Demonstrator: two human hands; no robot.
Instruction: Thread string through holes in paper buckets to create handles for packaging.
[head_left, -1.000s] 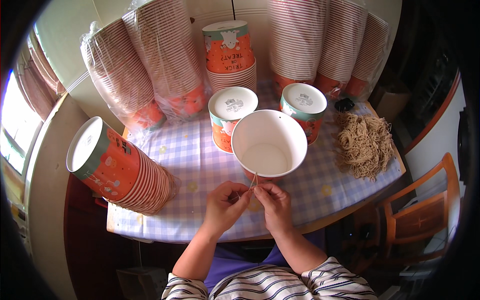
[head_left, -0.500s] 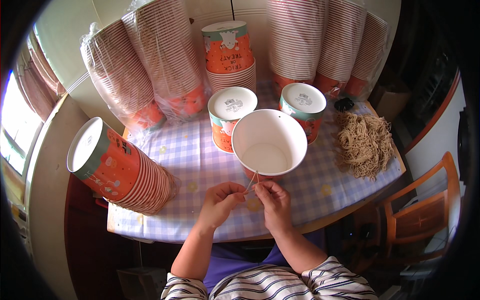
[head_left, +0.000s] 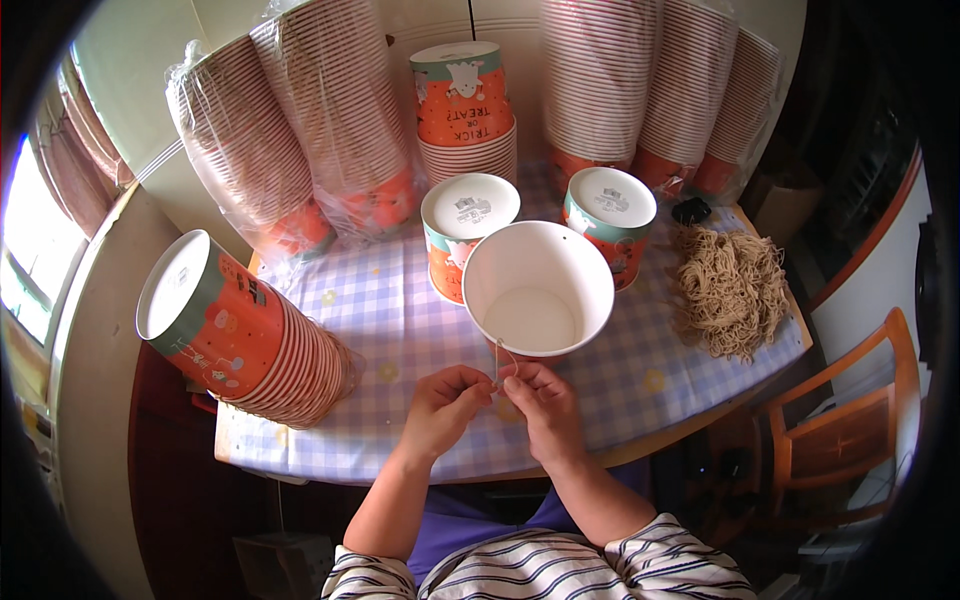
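An open white paper bucket (head_left: pixel 538 290) stands upright on the checked tablecloth (head_left: pixel 400 320), right in front of me. A thin tan string (head_left: pixel 499 362) runs from its near rim down to my fingers. My left hand (head_left: pixel 447 407) and my right hand (head_left: pixel 537 412) meet just below the bucket, both pinching that string between fingertips. The knuckles of the two hands almost touch.
Two upside-down orange buckets (head_left: pixel 468 225) (head_left: pixel 608 220) stand behind the open one. A sideways stack of buckets (head_left: pixel 240 345) lies at the left. Tall wrapped stacks (head_left: pixel 330 120) line the back. A heap of tan string (head_left: pixel 730 290) and a wooden chair (head_left: pixel 850 430) are at the right.
The hands have shifted only slightly, fingers working the string beneath the bucket's rim. The bucket and everything else stay where they were.
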